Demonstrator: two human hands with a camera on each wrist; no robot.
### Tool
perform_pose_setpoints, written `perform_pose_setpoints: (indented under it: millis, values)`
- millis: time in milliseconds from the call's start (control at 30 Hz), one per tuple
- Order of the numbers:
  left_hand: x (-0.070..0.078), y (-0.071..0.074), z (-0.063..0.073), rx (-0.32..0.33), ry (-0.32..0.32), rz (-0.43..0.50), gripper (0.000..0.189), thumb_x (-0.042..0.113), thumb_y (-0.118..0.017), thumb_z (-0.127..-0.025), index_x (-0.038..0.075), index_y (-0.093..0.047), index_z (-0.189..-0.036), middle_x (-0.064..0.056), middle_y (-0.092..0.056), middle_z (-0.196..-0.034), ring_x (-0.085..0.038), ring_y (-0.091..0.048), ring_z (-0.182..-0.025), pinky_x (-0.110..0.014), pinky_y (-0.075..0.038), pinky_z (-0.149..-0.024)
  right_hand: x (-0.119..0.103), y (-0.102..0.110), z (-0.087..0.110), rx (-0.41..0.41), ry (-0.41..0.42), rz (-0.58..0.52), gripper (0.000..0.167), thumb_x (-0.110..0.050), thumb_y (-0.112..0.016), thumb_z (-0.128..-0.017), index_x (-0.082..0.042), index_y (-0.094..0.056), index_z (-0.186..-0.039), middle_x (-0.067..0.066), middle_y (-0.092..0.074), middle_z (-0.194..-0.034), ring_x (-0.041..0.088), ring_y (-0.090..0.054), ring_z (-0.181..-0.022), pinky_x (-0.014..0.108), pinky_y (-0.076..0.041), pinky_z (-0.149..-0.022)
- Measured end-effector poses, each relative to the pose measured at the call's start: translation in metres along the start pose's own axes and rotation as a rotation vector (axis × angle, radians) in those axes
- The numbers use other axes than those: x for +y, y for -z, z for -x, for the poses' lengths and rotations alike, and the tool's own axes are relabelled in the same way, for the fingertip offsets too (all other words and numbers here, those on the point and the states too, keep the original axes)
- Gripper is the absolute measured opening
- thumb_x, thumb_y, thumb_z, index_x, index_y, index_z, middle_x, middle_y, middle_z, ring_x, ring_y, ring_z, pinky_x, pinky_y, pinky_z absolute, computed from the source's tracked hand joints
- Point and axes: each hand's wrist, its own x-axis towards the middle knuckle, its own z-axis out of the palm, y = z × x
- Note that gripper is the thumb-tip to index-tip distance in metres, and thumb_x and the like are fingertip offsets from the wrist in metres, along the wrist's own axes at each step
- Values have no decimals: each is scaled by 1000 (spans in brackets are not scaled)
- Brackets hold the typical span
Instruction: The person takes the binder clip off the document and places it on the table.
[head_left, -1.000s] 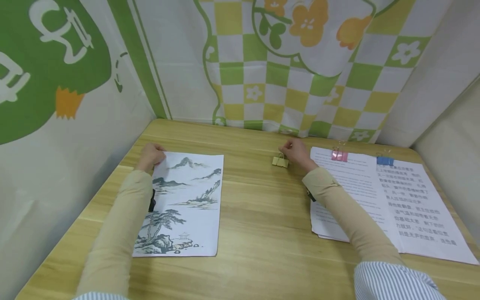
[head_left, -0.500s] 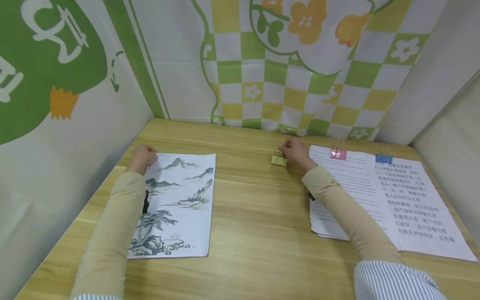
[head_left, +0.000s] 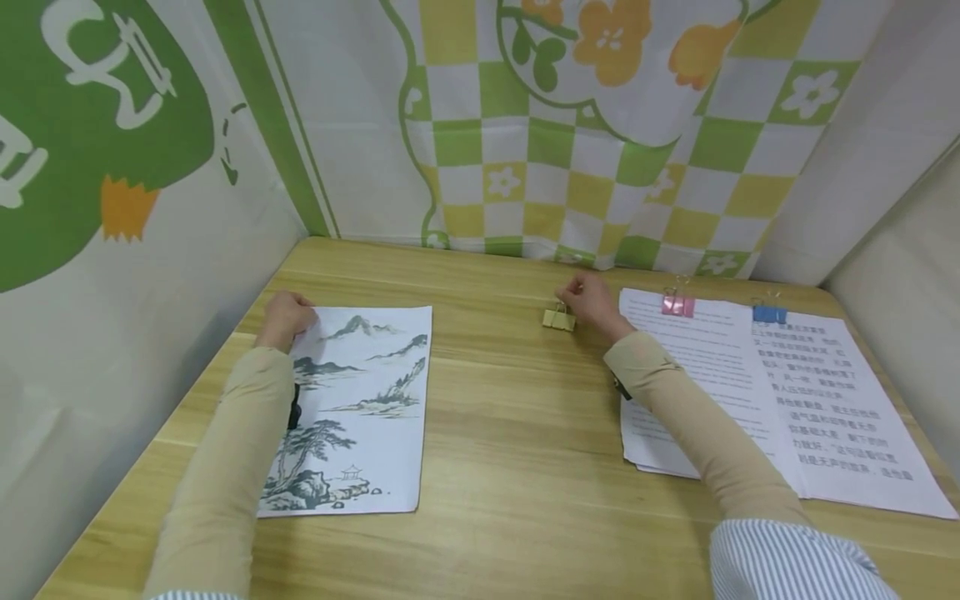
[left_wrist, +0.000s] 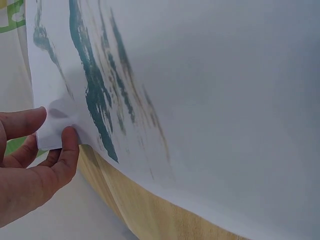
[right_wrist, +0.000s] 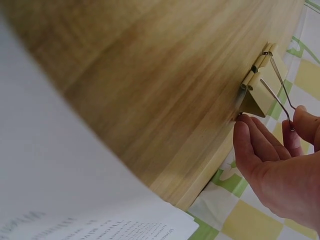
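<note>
My left hand (head_left: pixel 287 317) holds the top left corner of a sheet of paper (head_left: pixel 375 362) printed with an ink landscape. In the left wrist view, the thumb and fingers (left_wrist: pixel 69 155) lie about that paper corner, some of them beneath it. A yellow binder clip (head_left: pixel 558 319) stands on the table toward the back, right of the sheet. My right hand (head_left: pixel 592 304) pinches the clip's wire handles (right_wrist: pixel 285 107) between thumb and finger. The right wrist view shows the clip's body (right_wrist: pixel 262 82) against the tabletop.
Stacks of printed pages lie at the right, one with a pink binder clip (head_left: pixel 678 306) at its top, the other with a blue binder clip (head_left: pixel 769 314). The wooden table (head_left: pixel 510 467) ends at a patterned curtain (head_left: pixel 551 150) behind and a pale cloth at the left.
Between the first two frames, my left hand drew the landscape sheet slightly to the left; since then it has stayed nearly still. The right hand keeps its place at the yellow clip.
</note>
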Motion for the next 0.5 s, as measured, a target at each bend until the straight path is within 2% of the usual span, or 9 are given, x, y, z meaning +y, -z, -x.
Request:
perform_pose_setpoints:
  millis: [267, 400, 500]
  values:
    - [2, 0, 2, -10, 22, 8, 36, 4, -46, -79, -12, -58, -110, -26, -54, -104, -33, -49, -91, -23, -37, -59, 1, 1, -2, -18, 6, 8, 27, -27, -53, -96, -1, -58, -96, 12, -61, -90, 20, -53, -76, 27, -42, -65]
    - [1, 0, 2, 0, 12, 12, 38, 4, -45, -78, -12, -58, -110, -26, -55, -105, -32, -50, -89, -22, -37, -58, 1, 1, -1, -20, 5, 6, 27, -27, -52, -96, -1, -58, -96, 13, -61, -91, 22, -53, -78, 28, -43, -67]
    - [2, 0, 3, -7, 4, -4, 38, 5, -44, -79, -12, -58, -111, -28, -55, -108, -34, -49, -93, -25, -38, -63, 2, 1, -1, -17, 8, 10, 27, -27, -53, -96, 0, -58, -96, 14, -61, -91, 22, -53, -78, 29, -43, -67]
